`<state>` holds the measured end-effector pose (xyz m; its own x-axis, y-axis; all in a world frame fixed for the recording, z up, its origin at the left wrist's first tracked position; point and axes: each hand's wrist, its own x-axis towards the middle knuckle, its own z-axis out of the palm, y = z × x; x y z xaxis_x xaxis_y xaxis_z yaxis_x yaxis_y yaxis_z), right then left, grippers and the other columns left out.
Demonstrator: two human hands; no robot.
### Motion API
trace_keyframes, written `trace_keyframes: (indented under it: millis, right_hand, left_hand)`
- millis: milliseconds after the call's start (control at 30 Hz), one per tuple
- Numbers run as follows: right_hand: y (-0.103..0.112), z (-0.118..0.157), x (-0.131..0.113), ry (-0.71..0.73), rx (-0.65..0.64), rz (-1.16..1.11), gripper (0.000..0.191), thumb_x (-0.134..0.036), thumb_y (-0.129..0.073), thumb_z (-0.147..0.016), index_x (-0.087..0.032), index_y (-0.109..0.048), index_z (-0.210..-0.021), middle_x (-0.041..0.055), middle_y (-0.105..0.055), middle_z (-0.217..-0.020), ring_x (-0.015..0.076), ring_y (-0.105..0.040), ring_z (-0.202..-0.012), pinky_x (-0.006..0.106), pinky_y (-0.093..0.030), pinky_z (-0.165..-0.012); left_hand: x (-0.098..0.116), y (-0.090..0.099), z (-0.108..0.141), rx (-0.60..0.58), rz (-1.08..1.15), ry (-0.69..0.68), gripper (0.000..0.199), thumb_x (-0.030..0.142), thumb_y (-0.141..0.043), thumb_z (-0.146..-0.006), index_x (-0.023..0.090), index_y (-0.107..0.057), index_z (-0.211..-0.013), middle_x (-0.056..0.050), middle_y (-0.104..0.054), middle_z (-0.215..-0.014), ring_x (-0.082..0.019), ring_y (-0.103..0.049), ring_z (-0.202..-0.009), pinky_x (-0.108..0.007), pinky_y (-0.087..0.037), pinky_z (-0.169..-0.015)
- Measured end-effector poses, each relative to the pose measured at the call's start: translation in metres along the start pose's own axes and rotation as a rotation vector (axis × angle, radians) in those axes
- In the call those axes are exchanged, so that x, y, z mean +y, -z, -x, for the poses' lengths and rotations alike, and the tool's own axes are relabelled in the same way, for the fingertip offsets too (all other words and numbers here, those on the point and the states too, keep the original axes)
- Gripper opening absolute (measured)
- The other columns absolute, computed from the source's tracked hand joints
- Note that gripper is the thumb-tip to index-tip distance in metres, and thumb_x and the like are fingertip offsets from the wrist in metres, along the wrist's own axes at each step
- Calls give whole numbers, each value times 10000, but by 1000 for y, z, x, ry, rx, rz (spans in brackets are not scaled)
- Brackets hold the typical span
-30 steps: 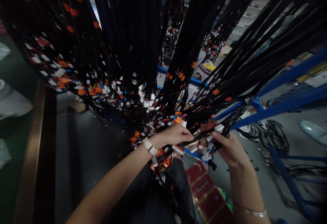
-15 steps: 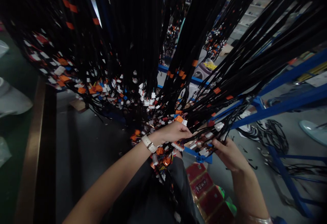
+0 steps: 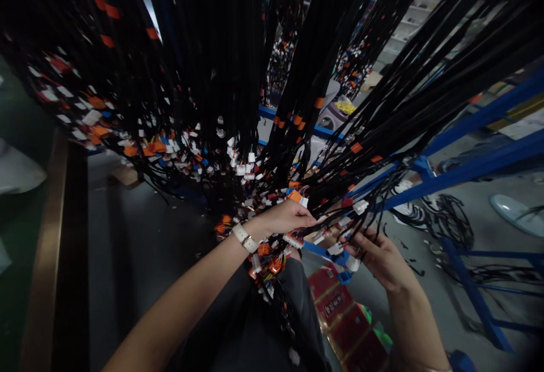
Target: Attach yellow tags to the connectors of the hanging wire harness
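Black wire harnesses (image 3: 297, 49) hang in thick bundles, their lower ends crowded with white, orange and blue connectors. My left hand (image 3: 291, 217), with a white watch strap on the wrist, has its fingers closed around thin black cables at the middle of the bundle. Orange connectors (image 3: 264, 248) with coloured wires dangle just below that hand. On the right, my right hand (image 3: 378, 253) has its thumb and fingers around several black cable ends with white connectors (image 3: 335, 248). Its fingertips are partly hidden behind the cables.
Blue metal frame bars (image 3: 463, 174) cross the right side. A red box (image 3: 335, 304) stands on the floor below my hands. Coiled black cables (image 3: 454, 219) lie at the right. A metal-edged strip (image 3: 42, 247) runs along the left, beside a pale bag (image 3: 19, 168).
My right hand has turned, and its fingers have moved in among the cable ends, with the connectors spread lower. My left hand keeps its grip. The whole view has shifted slightly.
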<state>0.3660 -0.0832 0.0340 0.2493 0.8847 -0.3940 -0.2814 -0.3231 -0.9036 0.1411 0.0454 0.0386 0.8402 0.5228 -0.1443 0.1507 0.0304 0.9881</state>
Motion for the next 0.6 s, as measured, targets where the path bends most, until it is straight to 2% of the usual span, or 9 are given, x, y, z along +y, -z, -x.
trace_keyframes:
  millis: [100, 200, 333, 467, 600]
  right_hand:
    - [2, 1, 5, 52, 71, -26, 326, -259, -796, -633, -221, -688, -938, 22, -703, -879, 156, -669, -739, 248, -566, -676]
    - [6, 5, 9, 91, 100, 8, 264, -258, -785, -650, -216, -698, -896, 21, -715, -858, 154, -674, -732, 241, -557, -705]
    - [9, 12, 9, 129, 160, 149, 234, -337, -760, -675, -207, -718, -866, 61, -729, -853, 208, -681, -789, 300, -547, -744]
    - [8, 22, 3, 211, 211, 356, 294, -404, -744, -671, -201, -728, -884, 89, -718, -954, 267, -649, -901, 358, -516, -795]
    - [6, 31, -5, 225, 139, 436, 270, -413, -715, -700, -220, -730, -890, 80, -712, -997, 273, -620, -966, 356, -471, -857]
  left_hand:
    - [3, 2, 3, -2, -3, 23, 288, 351, -570, -783, 91, -691, -812, 16, -518, -603, -71, -373, -547, -220, -261, -525]
    - [7, 5, 6, -13, -19, 17, 300, 347, -538, -808, 99, -703, -841, 21, -505, -570, -61, -330, -501, -219, -234, -497]
    - [9, 7, 7, -15, -37, 27, 328, 379, -534, -809, 101, -707, -830, 43, -451, -512, -55, -275, -457, -226, -207, -480]
    - [10, 7, 8, -15, -15, 58, 354, 408, -538, -804, 94, -702, -830, 62, -392, -465, -55, -260, -440, -232, -196, -475]
    - [8, 7, 10, -54, 50, 63, 380, 440, -543, -796, 94, -695, -840, 70, -354, -471, -49, -230, -432, -235, -156, -457]
